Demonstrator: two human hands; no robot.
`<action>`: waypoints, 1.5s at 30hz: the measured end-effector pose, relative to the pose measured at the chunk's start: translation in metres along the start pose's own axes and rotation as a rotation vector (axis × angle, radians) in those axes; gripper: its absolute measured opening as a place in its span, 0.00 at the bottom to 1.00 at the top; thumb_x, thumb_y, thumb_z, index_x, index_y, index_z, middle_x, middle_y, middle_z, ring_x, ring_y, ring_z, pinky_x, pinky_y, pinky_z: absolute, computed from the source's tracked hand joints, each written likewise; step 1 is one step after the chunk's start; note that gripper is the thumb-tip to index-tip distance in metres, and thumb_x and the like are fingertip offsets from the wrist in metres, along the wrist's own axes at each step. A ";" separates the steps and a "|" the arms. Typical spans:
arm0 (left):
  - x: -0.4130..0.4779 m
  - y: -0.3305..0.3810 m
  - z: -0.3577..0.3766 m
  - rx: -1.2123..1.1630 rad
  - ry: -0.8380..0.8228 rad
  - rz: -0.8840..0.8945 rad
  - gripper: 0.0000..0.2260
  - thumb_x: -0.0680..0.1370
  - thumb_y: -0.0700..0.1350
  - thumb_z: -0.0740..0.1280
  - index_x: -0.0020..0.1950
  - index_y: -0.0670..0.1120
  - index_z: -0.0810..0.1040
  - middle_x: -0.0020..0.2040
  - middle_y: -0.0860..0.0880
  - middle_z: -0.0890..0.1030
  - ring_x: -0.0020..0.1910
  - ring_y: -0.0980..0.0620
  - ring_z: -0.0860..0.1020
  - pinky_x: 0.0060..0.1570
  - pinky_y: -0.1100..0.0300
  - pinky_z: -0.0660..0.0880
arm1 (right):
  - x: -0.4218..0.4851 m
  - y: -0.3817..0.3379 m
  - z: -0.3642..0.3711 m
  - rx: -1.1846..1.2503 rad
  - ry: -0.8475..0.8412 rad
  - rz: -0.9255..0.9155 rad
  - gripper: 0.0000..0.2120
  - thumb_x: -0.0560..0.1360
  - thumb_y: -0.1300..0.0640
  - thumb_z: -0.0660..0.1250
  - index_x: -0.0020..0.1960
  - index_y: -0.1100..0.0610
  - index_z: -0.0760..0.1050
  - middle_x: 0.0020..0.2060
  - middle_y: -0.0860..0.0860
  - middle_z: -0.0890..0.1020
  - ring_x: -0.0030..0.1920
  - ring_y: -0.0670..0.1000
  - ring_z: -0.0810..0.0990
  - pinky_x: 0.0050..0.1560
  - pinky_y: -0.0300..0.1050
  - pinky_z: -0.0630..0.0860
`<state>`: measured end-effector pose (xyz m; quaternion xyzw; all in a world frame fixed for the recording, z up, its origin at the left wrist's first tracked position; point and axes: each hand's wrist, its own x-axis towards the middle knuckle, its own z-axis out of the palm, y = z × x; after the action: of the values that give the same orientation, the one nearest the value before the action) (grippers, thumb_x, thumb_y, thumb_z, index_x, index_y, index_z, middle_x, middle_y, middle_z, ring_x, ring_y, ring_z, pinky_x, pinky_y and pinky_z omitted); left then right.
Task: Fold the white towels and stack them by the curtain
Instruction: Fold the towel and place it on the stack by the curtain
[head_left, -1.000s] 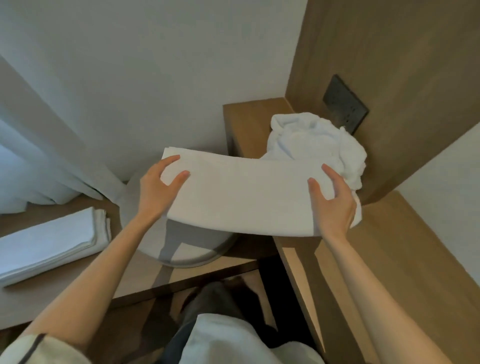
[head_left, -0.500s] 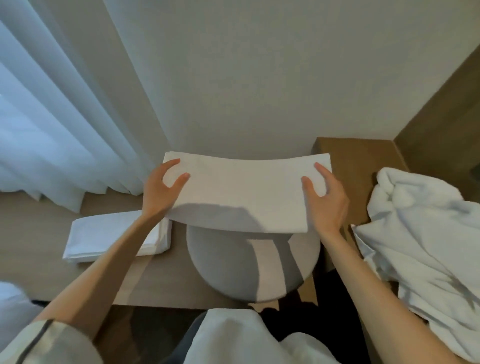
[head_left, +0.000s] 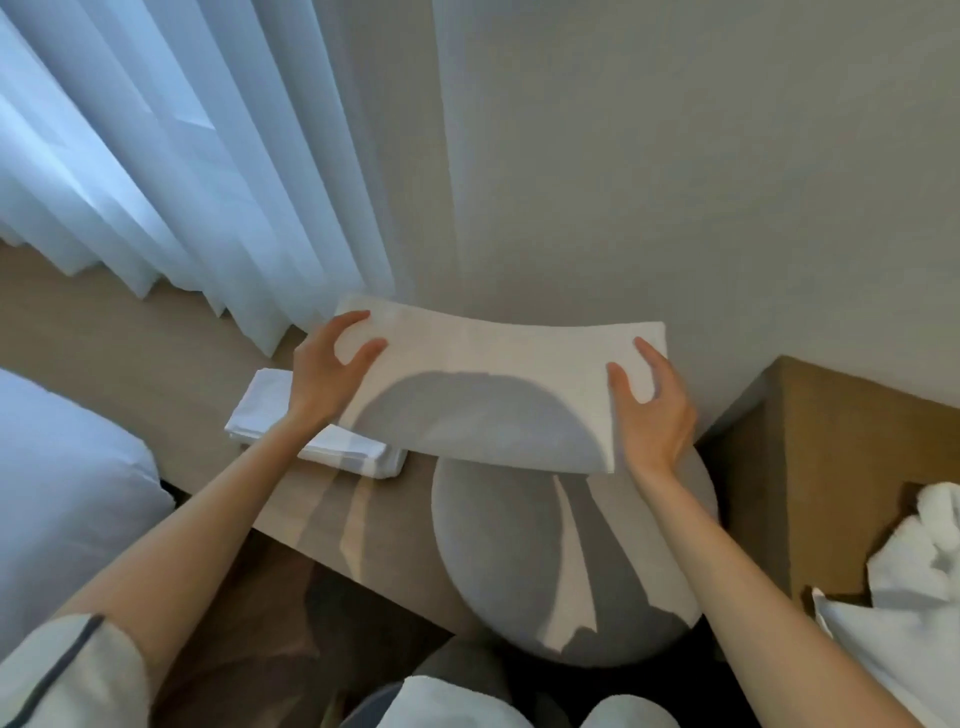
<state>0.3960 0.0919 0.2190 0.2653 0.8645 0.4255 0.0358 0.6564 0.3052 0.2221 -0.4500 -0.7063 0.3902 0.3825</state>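
A folded white towel (head_left: 493, 389) hangs flat in the air above a round grey stool. My left hand (head_left: 327, 374) grips its left end, thumb on top and fingers curled round the edge. My right hand (head_left: 652, 410) grips the right end the same way. A stack of folded white towels (head_left: 270, 415) lies on the low wooden ledge (head_left: 130, 353) below the sheer curtain (head_left: 156, 171), partly hidden behind my left forearm. The held towel's left end is above and just right of that stack.
The round grey stool (head_left: 519, 561) stands against the ledge. A wooden side table (head_left: 841, 431) at right carries a heap of crumpled white towels (head_left: 914, 597). A white pillow or bedding (head_left: 57, 493) fills the left edge. A pale wall lies ahead.
The view has swung left from the wooden side table toward the curtain. Both hands have carried the folded towel leftward, nearer the stack on the ledge. The grip is unchanged.
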 end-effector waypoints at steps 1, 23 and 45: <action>0.001 -0.004 -0.004 0.005 0.011 0.000 0.17 0.74 0.58 0.69 0.62 0.57 0.75 0.61 0.52 0.78 0.59 0.53 0.74 0.57 0.61 0.67 | 0.001 -0.001 0.005 -0.003 -0.006 0.002 0.19 0.76 0.53 0.69 0.66 0.52 0.75 0.59 0.47 0.78 0.55 0.39 0.71 0.53 0.24 0.63; 0.157 -0.212 -0.115 0.036 -0.061 -0.074 0.16 0.75 0.47 0.71 0.61 0.45 0.78 0.59 0.45 0.79 0.56 0.49 0.76 0.51 0.74 0.64 | -0.024 -0.047 0.292 -0.048 -0.127 0.123 0.17 0.77 0.54 0.67 0.65 0.54 0.74 0.63 0.50 0.77 0.63 0.49 0.74 0.62 0.35 0.65; 0.241 -0.460 -0.079 0.024 -0.288 -0.118 0.12 0.76 0.48 0.69 0.59 0.50 0.77 0.52 0.56 0.74 0.54 0.55 0.72 0.54 0.66 0.64 | -0.104 0.047 0.517 -0.181 -0.013 0.400 0.15 0.78 0.49 0.65 0.64 0.47 0.76 0.63 0.46 0.77 0.62 0.47 0.73 0.59 0.36 0.65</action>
<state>-0.0302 -0.0758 -0.0380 0.2724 0.8695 0.3701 0.1811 0.2427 0.1150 -0.0477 -0.6112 -0.6375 0.3963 0.2510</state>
